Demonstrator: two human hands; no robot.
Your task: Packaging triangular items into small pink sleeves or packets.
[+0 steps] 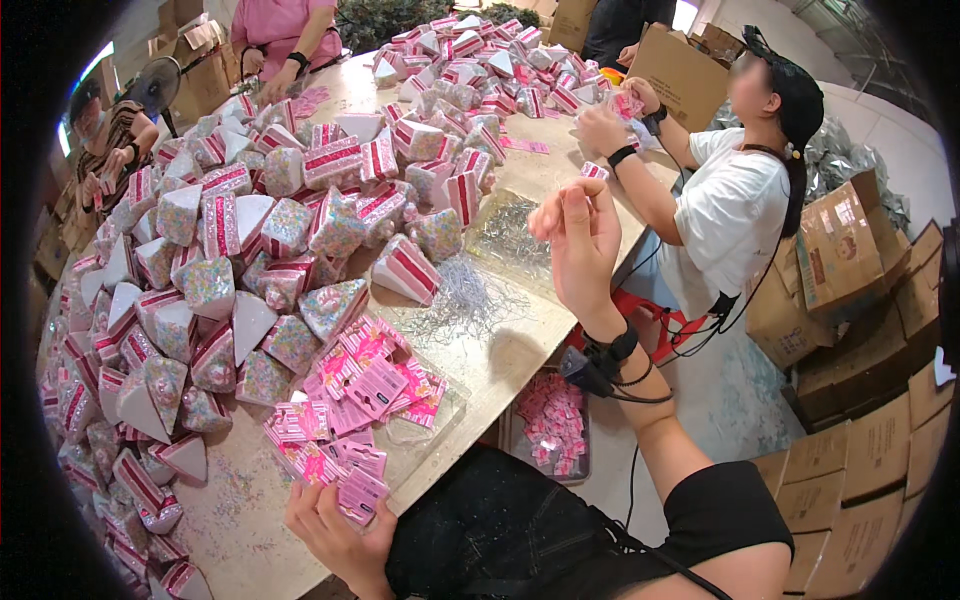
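My left hand (340, 535) rests at the near table edge, its fingers and thumb closed about a pink printed card (362, 492). More pink cards (350, 390) lie heaped in and around a shallow clear tray (440, 415) just beyond it. My right hand (580, 240) is raised above the table's right side, fingers curled in; what they hold, if anything, is too small to make out. Below and left of it lies a loose pile of thin silvery wire pieces (455, 300). A pink and white toy cake slice (408, 270) sits beside that wire.
Many sprinkle-covered cake slices (220, 290) are piled over the table (500, 365). A clear tray (490, 205) holds more wire. A bin of pink cards (550, 425) stands below the edge. A co-worker (740, 200) works at right, others behind; cardboard boxes (850, 480) line the right.
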